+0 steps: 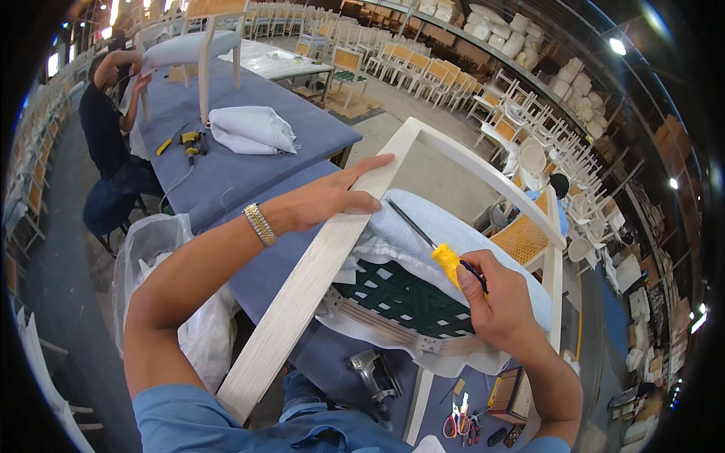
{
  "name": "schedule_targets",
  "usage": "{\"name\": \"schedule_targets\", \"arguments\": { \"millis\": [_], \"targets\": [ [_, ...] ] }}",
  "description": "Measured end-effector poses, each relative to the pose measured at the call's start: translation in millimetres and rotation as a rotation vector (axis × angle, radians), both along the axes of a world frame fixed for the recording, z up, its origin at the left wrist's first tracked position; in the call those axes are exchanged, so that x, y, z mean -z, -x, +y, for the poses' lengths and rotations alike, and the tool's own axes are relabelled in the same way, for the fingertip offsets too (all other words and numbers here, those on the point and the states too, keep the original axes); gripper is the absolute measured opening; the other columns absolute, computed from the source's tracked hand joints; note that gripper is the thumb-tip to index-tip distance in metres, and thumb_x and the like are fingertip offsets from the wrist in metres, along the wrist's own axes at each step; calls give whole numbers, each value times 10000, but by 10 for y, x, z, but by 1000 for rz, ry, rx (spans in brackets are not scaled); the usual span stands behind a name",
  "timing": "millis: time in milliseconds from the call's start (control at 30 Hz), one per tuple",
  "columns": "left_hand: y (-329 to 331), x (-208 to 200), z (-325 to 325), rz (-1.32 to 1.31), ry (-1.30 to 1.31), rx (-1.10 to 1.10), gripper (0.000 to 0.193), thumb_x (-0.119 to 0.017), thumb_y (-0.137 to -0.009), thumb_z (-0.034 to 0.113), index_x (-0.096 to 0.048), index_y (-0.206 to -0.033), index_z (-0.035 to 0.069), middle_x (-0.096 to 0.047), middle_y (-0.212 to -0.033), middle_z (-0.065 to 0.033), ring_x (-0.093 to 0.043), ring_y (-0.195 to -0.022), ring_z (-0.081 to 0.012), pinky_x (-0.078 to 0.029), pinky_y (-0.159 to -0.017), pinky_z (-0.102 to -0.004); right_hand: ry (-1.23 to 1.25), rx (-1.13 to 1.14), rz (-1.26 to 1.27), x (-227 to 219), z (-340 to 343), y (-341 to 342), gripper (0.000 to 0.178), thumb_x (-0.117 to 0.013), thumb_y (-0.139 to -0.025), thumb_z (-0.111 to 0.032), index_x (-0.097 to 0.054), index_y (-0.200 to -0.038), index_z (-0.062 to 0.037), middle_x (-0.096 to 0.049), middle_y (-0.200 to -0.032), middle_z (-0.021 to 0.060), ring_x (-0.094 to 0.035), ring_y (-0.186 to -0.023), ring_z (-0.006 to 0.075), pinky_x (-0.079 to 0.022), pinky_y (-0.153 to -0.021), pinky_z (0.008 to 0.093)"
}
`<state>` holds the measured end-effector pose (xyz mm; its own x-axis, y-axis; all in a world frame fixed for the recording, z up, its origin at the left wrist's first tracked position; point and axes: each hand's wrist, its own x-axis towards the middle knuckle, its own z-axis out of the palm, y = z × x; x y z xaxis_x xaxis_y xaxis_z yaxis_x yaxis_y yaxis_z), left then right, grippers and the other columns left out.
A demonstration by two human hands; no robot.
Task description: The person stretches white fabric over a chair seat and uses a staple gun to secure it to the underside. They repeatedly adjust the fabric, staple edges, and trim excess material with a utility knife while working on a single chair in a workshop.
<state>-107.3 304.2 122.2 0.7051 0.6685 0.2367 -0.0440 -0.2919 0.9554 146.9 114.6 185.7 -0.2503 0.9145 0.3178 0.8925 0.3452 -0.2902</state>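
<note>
A pale wooden chair (294,306) lies tipped on the table before me. Its seat has light blue fabric (468,243), with a loose gathered edge around an underside of dark green woven webbing (404,298). My left hand (328,198) is closed over the chair's wide wooden leg, thumb near the seat corner. In my right hand (500,302) is a screwdriver (447,260) with a yellow and dark handle. Its metal shaft points up and left, and the tip meets the fabric near that corner, just right of my left thumb.
Below the chair lie a staple gun (374,374), scissors (456,419), pliers (473,429) and a wooden box (512,396). A plastic bag (208,328) hangs at my left. Folded fabric (253,130) and a yellow tool (192,145) rest on the far table, where a co-worker (113,128) handles another chair (192,49).
</note>
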Motion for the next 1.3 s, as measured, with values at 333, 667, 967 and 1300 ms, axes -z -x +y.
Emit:
{"name": "schedule_targets", "arguments": {
  "millis": [333, 667, 967, 1300],
  "targets": [
    [-113, -265, 189, 200, -102, -15, 465, -803, -895, 260, -694, -1300, 59, -670, -1256, -109, -615, -1106, -166, -485, -990, -304, 512, 88, 598, -47, 42, -69, 269, -471, -1090, -268, -578, -1083, -22, -700, -830, 63, -569, -527, 91, -460, -503, 262],
    [-192, -281, 189, 170, 103, -48, 431, -833, -875, 253, -720, -1230, 34, -686, -1201, -88, -642, -1043, -156, -524, -921, -289, 635, 10, 874, 101, 3, -98, 364, -444, -1101, -332, -557, -1141, 12, -695, -903, 91, -567, -531, 104, -451, -448, 268],
    [-195, -264, 170, 227, 13, -60, 435, -785, -918, 259, -692, -1295, 62, -679, -1181, -72, -621, -1024, -132, -516, -922, -277, 771, -84, 1241, 329, -4, -110, 371, -407, -1116, -339, -535, -1191, 1, -688, -950, 127, -569, -527, 113, -426, -400, 253],
    [-171, -301, 173, 234, -306, -85, 471, -723, -958, 342, -669, -1346, 81, -547, -1442, -161, -490, -1315, -213, -384, -1116, -353, 775, -174, 1377, 499, -38, 104, 390, -422, -1112, -373, -487, -1182, 5, -680, -943, 155, -557, -515, 122, -437, -408, 270]
  ]
}}
